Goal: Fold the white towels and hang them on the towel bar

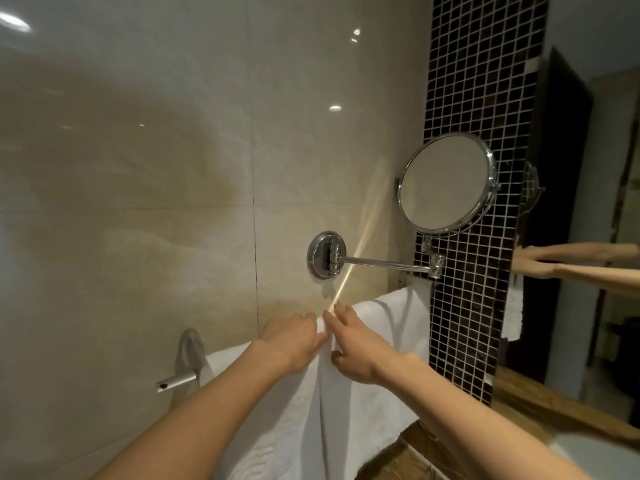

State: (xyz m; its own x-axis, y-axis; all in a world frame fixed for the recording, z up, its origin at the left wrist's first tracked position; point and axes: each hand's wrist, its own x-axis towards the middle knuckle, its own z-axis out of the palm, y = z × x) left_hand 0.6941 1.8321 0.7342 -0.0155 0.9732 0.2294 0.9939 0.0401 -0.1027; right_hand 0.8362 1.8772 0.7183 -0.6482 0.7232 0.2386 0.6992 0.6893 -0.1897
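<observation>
Left hand point(292, 341), right hand point(356, 348) side by side; fingers point(337, 315) extended

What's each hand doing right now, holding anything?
Left hand: fingers curled over the top of the white terry towels at the metal towel bar; grip unclear.
Right hand: open, fingers flat on the towels.

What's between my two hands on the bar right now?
In the head view, only a narrow bunched fold of white towel separates the left hand from the right hand; nothing else.
</observation>
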